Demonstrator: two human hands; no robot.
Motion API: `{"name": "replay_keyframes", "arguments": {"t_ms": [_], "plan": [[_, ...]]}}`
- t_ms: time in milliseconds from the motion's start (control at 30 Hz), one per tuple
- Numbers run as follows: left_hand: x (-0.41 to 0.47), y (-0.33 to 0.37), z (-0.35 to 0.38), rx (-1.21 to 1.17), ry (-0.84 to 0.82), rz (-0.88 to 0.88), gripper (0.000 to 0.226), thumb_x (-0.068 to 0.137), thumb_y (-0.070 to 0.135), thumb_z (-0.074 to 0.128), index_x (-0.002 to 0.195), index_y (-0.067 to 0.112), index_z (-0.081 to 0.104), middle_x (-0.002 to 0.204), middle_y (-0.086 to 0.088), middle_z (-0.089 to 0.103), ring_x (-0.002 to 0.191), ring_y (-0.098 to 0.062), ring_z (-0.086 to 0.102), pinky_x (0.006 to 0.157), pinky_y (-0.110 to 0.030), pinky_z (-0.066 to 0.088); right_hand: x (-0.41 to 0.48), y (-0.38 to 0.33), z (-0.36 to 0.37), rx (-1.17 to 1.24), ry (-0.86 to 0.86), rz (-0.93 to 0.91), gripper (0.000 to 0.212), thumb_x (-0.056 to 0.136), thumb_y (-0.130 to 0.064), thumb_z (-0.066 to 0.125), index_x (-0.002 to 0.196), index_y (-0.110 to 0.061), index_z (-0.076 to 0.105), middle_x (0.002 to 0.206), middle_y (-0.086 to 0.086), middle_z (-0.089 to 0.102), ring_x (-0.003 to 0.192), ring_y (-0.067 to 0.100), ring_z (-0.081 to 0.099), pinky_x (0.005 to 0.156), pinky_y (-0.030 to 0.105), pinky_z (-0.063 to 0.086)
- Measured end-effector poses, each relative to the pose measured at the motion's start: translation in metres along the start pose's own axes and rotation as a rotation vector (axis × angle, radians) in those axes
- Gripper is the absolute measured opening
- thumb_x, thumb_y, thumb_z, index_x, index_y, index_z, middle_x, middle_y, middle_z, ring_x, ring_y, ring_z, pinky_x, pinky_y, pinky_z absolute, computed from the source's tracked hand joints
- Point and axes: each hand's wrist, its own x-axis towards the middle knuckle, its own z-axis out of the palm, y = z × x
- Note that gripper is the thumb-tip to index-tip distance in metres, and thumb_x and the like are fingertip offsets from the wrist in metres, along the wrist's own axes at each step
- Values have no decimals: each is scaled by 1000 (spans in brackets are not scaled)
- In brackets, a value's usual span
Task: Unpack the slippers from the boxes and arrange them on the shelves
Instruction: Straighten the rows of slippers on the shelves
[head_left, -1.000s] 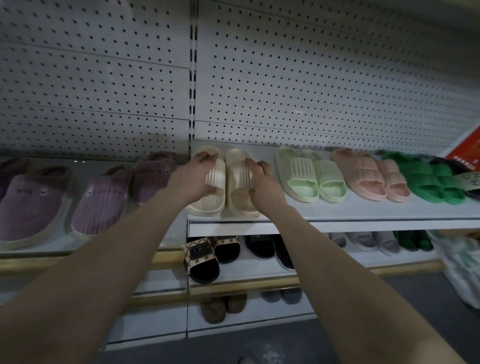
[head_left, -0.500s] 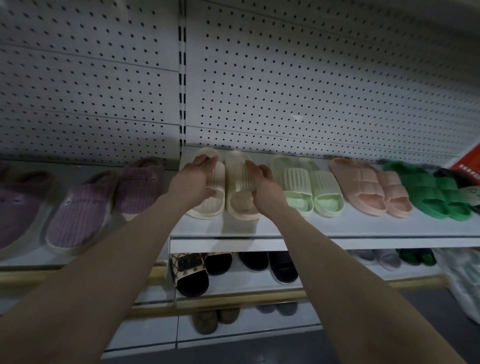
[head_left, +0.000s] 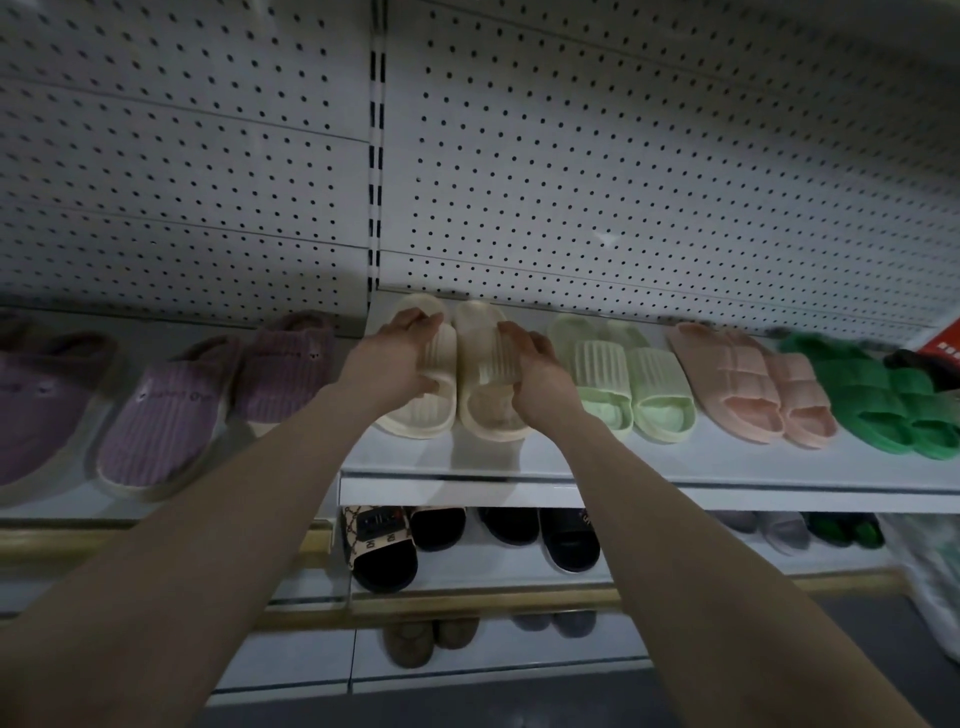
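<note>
Slippers (head_left: 415, 415) in left hand (head_left: 395, 358), right hand (head_left: 540, 374); purple pair's (head_left: 161, 426) lettering seems illegible.

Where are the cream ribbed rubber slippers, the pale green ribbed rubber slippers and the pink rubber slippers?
cream ribbed rubber slippers (head_left: 411, 419), head view, toe end.
pale green ribbed rubber slippers (head_left: 602, 364), head view, strap.
pink rubber slippers (head_left: 737, 375), head view, strap.

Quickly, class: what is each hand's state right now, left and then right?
Left hand: closed, holding the left cream slipper by its strap.
Right hand: closed, holding the right cream slipper by its strap.
</note>
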Motion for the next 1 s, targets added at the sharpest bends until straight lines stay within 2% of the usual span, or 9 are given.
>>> {"name": "replay_keyframes", "arguments": {"t_ms": [200,367,500,600,700,867,1000], "plan": [[-6,0,5,-16,18,16,94,79,39,76,154,25,22,159,-4,23,133,-30,44,99,-40,44,-7,-4,1,-9,-17,40,95,76,17,42,151,-38,23,155,3,21,108,33,61,77,27,43],[-6,-2,7,-19,35,25,95,79,40,77,155,23,22,159,-6,24,133,-31,43,101,-40,43,-11,-11,-1,1,-35,77,98,77,16,39,154,-39,17,156,3,17,115,32,58,91,33,48],[-7,-7,10,-71,35,15,98,77,40,78,155,23,19,161,-9,18,140,-33,34,106,-42,38,-17,-19,0,-4,-13,79,99,75,14,41,156,-37,13,155,5,17,121,35,52,96,41,49],[-10,-10,11,-111,42,7,99,78,44,74,155,21,17,161,-9,17,143,-35,26,112,-44,34,-22,-28,0,-25,60,58,98,74,15,41,156,-33,17,157,7,20,134,35,38,103,44,45],[-16,-11,7,-139,90,34,93,82,50,67,154,17,18,159,-11,23,143,-35,25,113,-45,33,-29,-39,-3,-2,146,2,92,73,14,40,154,-28,27,157,9,26,139,34,32,106,45,42],[-33,-20,-9,-154,195,84,73,88,41,63,148,12,34,149,-14,40,135,-33,37,105,-44,40,-38,-64,2,26,239,-143,70,84,2,48,151,-17,37,148,18,40,130,40,42,104,46,41],[-41,-35,-26,-126,219,63,64,91,34,63,145,10,40,147,-16,44,135,-34,39,106,-44,40,-27,-86,3,35,220,-187,73,80,5,49,149,-17,40,146,18,44,128,39,47,99,42,44]]}}
